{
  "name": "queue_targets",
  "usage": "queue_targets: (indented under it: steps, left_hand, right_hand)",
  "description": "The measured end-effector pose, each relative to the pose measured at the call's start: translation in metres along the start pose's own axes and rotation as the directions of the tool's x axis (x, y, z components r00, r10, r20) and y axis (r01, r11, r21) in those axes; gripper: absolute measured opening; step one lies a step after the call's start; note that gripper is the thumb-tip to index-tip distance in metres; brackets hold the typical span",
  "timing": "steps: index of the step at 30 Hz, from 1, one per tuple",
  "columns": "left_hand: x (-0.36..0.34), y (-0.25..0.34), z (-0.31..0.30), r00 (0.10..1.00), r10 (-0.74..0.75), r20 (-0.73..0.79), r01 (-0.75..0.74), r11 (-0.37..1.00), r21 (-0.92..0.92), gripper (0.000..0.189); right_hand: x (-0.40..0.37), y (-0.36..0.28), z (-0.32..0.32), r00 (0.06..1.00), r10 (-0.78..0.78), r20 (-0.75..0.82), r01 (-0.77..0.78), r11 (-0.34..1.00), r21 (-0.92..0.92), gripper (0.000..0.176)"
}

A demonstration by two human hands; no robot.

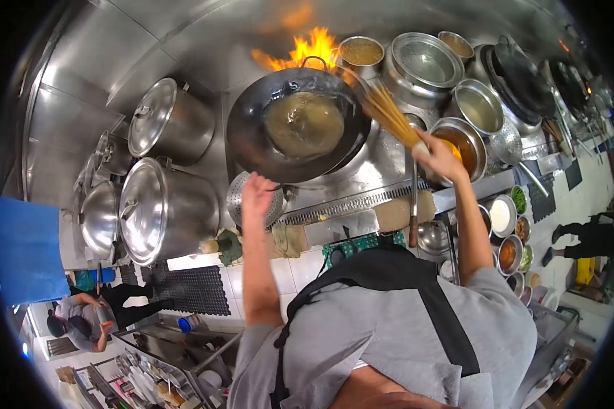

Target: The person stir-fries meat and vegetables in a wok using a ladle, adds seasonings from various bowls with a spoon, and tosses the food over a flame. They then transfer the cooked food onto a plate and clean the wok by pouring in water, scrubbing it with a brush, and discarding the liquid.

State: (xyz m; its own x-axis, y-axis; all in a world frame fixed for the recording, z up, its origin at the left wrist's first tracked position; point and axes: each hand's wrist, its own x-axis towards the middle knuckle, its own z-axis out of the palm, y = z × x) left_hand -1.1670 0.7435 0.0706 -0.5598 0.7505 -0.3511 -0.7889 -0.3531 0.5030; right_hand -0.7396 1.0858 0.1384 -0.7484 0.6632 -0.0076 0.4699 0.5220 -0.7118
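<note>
A large dark wok point(252, 136) with cloudy liquid point(303, 126) in it stands on the stove, and flames point(314, 49) rise behind its far rim. My right hand point(438, 155) is closed round the handle end of a bamboo brush point(389, 114), whose bristles point up and left beside the wok's right rim. Near the wok's front handle is my left hand point(257, 194), raised over a perforated ladle point(235, 198). Its fingers are curled, and whatever they may hold is too small to make out.
Lidded steel pots point(177, 208) stand at the left. Metal bowls of liquid point(481, 105) and a long-handled ladle point(414, 198) are at the right, with ingredient bowls point(503, 217) nearer me. Another person point(82, 317) is at the lower left; someone's dark-clothed legs point(587, 240) show far right.
</note>
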Motion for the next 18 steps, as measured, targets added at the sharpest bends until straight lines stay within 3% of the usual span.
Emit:
queue_targets:
  steps: [2,5,8,11,14,15,17,18]
  left_hand:
    - [-0.015,0.048,0.004,0.995,-0.086,-0.058,0.094,0.985,0.148,0.034]
    - [-0.043,0.068,0.059,0.98,0.008,-0.198,0.063,0.934,0.352,0.037]
    - [-0.051,0.064,0.088,0.996,0.044,-0.079,-0.015,0.946,0.325,0.034]
    - [-0.059,0.047,0.104,0.991,0.131,-0.035,-0.114,0.942,0.317,0.033]
    - [-0.076,0.024,0.125,0.975,0.213,-0.062,-0.18,0.925,0.333,0.031]
    - [-0.083,0.016,0.132,0.971,0.235,-0.048,-0.205,0.918,0.341,0.03]
    - [-0.1,-0.003,0.146,0.959,0.281,-0.026,-0.254,0.9,0.354,0.028]
    - [-0.102,-0.015,0.147,0.946,0.325,-0.024,-0.295,0.886,0.358,0.028]
  right_hand:
    - [-0.058,0.02,0.01,0.993,0.046,0.106,-0.063,0.985,0.16,0.078]
    - [-0.117,0.017,0.01,0.958,0.19,0.213,-0.253,0.912,0.324,0.074]
    - [-0.136,0.01,0.005,0.9,0.363,0.242,-0.433,0.811,0.392,0.071]
    - [-0.122,0.036,0.003,0.957,0.273,0.095,-0.289,0.903,0.318,0.075]
    - [-0.088,0.018,-0.021,0.987,0.159,-0.021,-0.149,0.957,0.247,0.076]
    - [-0.073,-0.002,-0.037,0.985,0.172,0.032,-0.175,0.96,0.221,0.077]
    - [-0.043,-0.008,-0.04,0.99,0.074,-0.118,-0.05,0.978,0.201,0.076]
    - [-0.029,-0.023,-0.042,0.984,0.121,-0.131,-0.087,0.967,0.238,0.076]
